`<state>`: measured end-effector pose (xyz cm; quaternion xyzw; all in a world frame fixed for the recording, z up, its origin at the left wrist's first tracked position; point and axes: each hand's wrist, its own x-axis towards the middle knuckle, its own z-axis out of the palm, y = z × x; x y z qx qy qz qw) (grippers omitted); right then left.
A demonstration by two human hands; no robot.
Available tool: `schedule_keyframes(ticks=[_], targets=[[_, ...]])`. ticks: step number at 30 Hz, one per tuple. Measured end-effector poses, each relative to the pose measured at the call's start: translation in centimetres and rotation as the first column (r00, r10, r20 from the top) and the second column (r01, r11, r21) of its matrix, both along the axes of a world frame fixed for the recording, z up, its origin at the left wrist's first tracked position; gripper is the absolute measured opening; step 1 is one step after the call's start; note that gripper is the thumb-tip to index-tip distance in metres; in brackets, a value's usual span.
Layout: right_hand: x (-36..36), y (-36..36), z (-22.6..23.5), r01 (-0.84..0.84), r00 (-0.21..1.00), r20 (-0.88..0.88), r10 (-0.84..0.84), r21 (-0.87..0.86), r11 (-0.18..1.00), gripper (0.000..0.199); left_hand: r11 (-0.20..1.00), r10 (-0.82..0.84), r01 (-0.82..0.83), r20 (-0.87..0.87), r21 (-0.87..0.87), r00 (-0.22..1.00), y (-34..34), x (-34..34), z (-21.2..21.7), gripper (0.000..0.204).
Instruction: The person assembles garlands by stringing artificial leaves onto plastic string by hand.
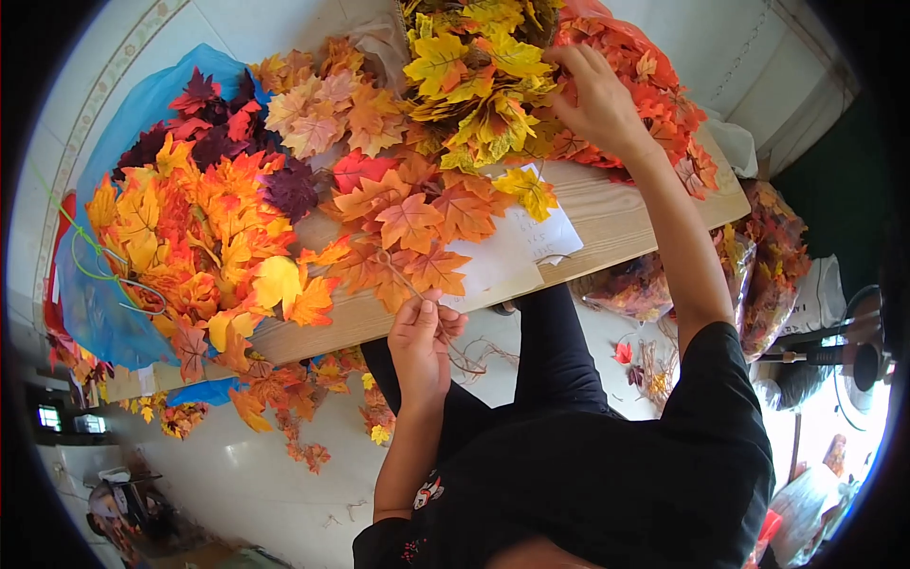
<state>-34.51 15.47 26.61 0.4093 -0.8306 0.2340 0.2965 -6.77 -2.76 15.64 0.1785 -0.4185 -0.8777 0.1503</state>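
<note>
My left hand [422,341] is closed on a thin brown twine stem [398,275], pinched between thumb and fingers. The stem ends in a small loop that lies over orange artificial maple leaves [412,223] near the table's front edge. My right hand [602,104] reaches to the right side of a pile of yellow-green artificial maple leaves [488,85]. Its bent fingers and thumb look apart at the leaf edges, and some fingertips are partly hidden. Beyond that hand lies a heap of red-orange leaves [654,104] in a red bag.
The wooden table [621,213] bears a white paper [512,247] with handwriting. At left, orange-yellow leaves [199,237] and dark red leaves [213,119] spill from a blue plastic bag [109,303]. Clear bags of leaves [773,256] stand at right; loose twine [488,356] hangs below the table edge.
</note>
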Motion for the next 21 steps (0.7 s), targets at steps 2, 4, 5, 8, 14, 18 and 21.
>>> schedule_keyframes(ticks=[2, 4, 5, 8, 14, 18, 21], targets=[[0.1, -2.7, 0.0, -0.009, 0.963, -0.268, 0.003, -0.021, 1.0, 0.048, 1.0, 0.008, -0.008, 0.004, -0.007, 1.0, 0.0, 0.0, -0.2, 0.019], [-0.8, -4.7, -1.2, 0.024, 0.936, -0.351, 0.008, 0.086, 0.996, 0.062, 1.0, 0.0, 0.0, 0.01, -0.008, 1.0, 0.2, 0.2, -0.1, 0.019], [-1.1, -5.7, -2.3, 0.016, 0.937, -0.348, 0.015, 0.086, 0.996, 0.062, 1.0, -0.006, 0.006, -0.004, -0.009, 1.0, 0.2, 0.3, -0.1, 0.02], [-2.4, -7.5, -6.8, -0.083, 0.994, 0.095, 0.058, 0.295, 0.952, 0.056, 1.0, -0.025, 0.025, -0.013, 0.0, 1.0, 0.2, 0.3, -0.4, 0.02], [-5.9, -9.6, -9.2, 0.102, 0.99, 0.069, -0.126, 0.277, 0.956, 0.06, 1.0, -0.023, 0.023, 0.011, 0.009, 1.0, -0.1, 0.8, -0.6, 0.021], [-5.8, -10.2, -10.8, 0.254, 0.967, -0.143, -0.213, 0.408, 0.877, 0.063, 1.0, -0.003, 0.003, 0.001, -0.001, 1.0, -0.2, 0.8, -0.6, 0.022], [-4.9, -9.9, -9.1, 0.133, 0.985, 0.054, -0.166, 0.388, 0.912, 0.068, 1.0, 0.002, -0.002, -0.012, 0.004, 1.0, -0.4, 1.1, -0.6, 0.022]])
